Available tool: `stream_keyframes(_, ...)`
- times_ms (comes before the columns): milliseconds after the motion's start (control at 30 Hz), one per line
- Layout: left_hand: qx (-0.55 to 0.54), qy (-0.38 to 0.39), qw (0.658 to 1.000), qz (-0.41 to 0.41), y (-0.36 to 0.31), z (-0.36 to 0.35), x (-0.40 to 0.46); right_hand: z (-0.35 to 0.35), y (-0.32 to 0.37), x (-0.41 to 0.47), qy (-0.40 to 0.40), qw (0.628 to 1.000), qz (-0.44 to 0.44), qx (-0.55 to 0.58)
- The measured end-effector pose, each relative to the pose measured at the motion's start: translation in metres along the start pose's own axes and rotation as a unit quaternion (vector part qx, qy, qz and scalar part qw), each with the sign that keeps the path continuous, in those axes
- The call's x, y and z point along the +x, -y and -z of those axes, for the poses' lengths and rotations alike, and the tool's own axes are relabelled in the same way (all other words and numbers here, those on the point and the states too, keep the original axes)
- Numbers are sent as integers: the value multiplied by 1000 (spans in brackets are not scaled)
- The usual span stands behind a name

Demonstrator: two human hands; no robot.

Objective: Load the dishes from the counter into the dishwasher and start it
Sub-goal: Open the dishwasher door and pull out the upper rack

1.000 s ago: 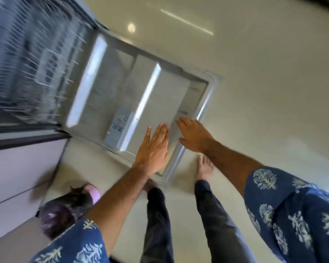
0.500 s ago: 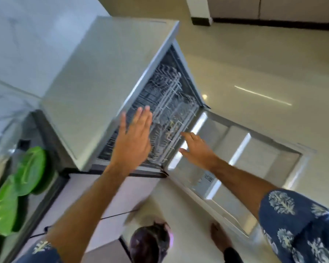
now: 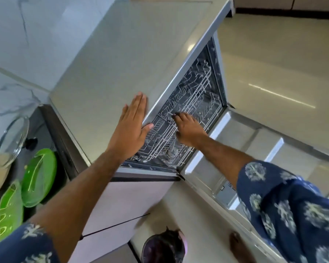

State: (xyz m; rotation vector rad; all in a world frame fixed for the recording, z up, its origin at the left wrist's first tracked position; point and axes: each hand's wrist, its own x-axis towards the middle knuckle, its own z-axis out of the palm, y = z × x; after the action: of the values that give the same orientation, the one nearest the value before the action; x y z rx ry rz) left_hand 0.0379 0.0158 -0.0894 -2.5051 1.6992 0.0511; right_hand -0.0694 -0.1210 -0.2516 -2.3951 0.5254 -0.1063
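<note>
Dishwasher rack (image 3: 194, 103) under right hand (image 3: 188, 130), grip apart, left hand (image 3: 130, 130) flat on dishwasher top (image 3: 122, 59), grip apart

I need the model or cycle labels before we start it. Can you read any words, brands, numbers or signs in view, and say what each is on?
None can be read.
Dishwasher: no brand or number shows on its top or front edge.
Open door: the detergent compartment has small marks, too blurred to read.
Green plates and glass lid: no text shows.
</note>
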Motion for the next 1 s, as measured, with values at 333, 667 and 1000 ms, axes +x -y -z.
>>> stream_keyframes(333, 17, -2, 1000, -10, 4, -5, 1, -8, -9, 41, 85, 941, 104, -310)
stream_keyframes(667, 78, -14, 994, -77, -10, 3, -5, 33, -78, -123, 185, 918, 112, -333)
stream_keyframes(1000, 139, 1, 977, -163, -16, 12, -12, 66, -93, -218, 213, 896, 81, -381)
